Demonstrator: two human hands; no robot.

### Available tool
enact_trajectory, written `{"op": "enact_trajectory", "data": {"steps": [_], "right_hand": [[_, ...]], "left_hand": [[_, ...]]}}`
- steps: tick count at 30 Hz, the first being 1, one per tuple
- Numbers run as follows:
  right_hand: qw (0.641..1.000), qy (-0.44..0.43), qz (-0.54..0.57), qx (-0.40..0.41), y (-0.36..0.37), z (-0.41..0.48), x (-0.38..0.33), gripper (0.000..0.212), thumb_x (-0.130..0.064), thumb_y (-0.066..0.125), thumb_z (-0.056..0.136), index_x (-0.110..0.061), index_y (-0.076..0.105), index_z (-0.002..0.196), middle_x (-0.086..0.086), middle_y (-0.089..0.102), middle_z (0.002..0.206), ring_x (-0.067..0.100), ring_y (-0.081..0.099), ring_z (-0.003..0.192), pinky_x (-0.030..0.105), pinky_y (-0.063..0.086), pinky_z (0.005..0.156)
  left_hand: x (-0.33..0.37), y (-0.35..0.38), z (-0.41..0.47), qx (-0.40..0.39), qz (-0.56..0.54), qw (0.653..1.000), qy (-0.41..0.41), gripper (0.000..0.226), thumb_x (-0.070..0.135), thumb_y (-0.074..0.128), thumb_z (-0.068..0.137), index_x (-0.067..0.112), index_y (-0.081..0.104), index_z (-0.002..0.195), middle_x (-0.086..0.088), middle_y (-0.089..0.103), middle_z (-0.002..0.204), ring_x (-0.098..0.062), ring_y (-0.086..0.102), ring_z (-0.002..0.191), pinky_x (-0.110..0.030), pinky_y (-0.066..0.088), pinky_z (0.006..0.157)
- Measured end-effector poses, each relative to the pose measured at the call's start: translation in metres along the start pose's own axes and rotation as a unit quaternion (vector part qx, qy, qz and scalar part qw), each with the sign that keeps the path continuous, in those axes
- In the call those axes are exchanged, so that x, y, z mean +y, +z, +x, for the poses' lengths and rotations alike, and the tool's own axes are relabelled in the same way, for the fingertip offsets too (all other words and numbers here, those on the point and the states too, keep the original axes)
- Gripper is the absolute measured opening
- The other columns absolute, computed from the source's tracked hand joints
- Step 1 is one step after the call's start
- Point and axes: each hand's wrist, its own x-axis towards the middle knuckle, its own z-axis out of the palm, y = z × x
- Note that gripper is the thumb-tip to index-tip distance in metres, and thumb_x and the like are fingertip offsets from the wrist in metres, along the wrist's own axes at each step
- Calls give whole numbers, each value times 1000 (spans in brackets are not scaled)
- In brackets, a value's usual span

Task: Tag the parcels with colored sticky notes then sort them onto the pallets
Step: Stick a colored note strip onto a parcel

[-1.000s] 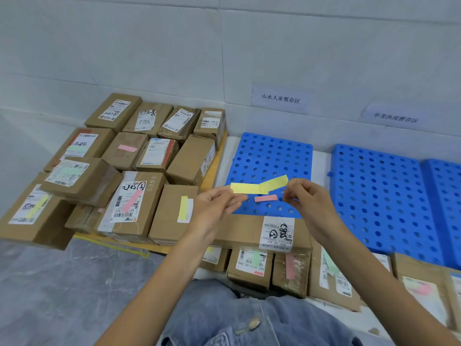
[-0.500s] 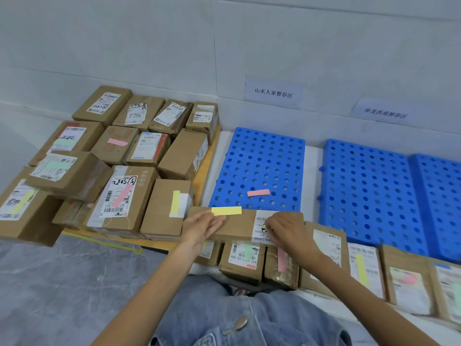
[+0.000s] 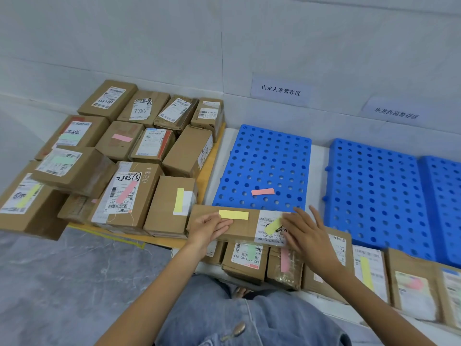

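A long flat cardboard parcel point(image 3: 239, 229) lies in front of me on top of other parcels. One yellow sticky note point(image 3: 233, 215) is stuck flat on its brown top. A second yellow note point(image 3: 273, 226) lies slanted on its white shipping label. My left hand point(image 3: 208, 228) rests on the parcel's left part, fingers straight, just below the first note. My right hand point(image 3: 305, 233) lies flat on the label with spread fingers beside the slanted note. A pink note point(image 3: 262, 191) lies loose on the near blue pallet point(image 3: 264, 156).
Several tagged and untagged parcels point(image 3: 129, 196) are stacked on a yellow pallet at the left. A row of tagged parcels point(image 3: 369, 273) runs along the front right. A second blue pallet point(image 3: 374, 191) lies to the right. Two paper signs hang on the wall point(image 3: 280, 91).
Both hands came down from mid-air, where they held two yellow notes, onto the long parcel. One note now sticks on the cardboard, the other on the label under my right fingers.
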Motion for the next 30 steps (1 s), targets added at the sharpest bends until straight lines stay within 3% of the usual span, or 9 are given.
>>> {"op": "enact_trajectory", "data": {"steps": [4,9,13,18,23,30], "right_hand": [[999,31,-20,-6,-2,-3,6,49,-37,29,103,-11,69,111,2,67,116,24,45,124,52,20,114],[999,-14,-16,-30,5,-3,-20,50,-45,29,101,-14,65,118,7,60,129,27,41,131,61,22,110],[994,-76,0,-79,16,-12,-28,46,-47,39,97,-22,55,133,7,47,144,25,35,138,56,18,114],[991,-56,-28,-116,3,-10,4,54,-52,22,101,-25,39,144,3,39,150,24,25,143,52,19,114],[988,-59,-56,-134,1,-11,6,56,-58,24,98,-30,37,145,9,33,153,31,20,144,61,16,112],[984,-86,17,-154,-3,-10,-5,45,-48,24,102,-40,31,146,5,25,156,31,18,145,62,11,110]], "left_hand": [[-2,-1,5,7,0,1000,6,25,4,51,97,-7,54,119,-21,70,99,-20,73,84,-22,58,74],[-5,2,7,10,-1,1000,11,26,5,51,97,-7,54,120,-20,70,99,-19,73,86,-22,58,76],[-6,0,8,11,1,1000,1,28,6,52,96,-6,53,122,-19,71,100,-20,73,88,-22,58,77],[-1,1,12,6,18,1000,-11,28,7,52,97,-6,53,122,-20,71,102,-20,72,89,-22,58,76],[-2,2,13,16,27,999,-15,27,7,52,97,-5,53,121,-20,71,102,-19,73,88,-22,58,77],[-3,3,14,27,45,998,-16,26,7,52,97,-4,54,120,-18,73,98,-20,72,90,-23,57,82]]}}
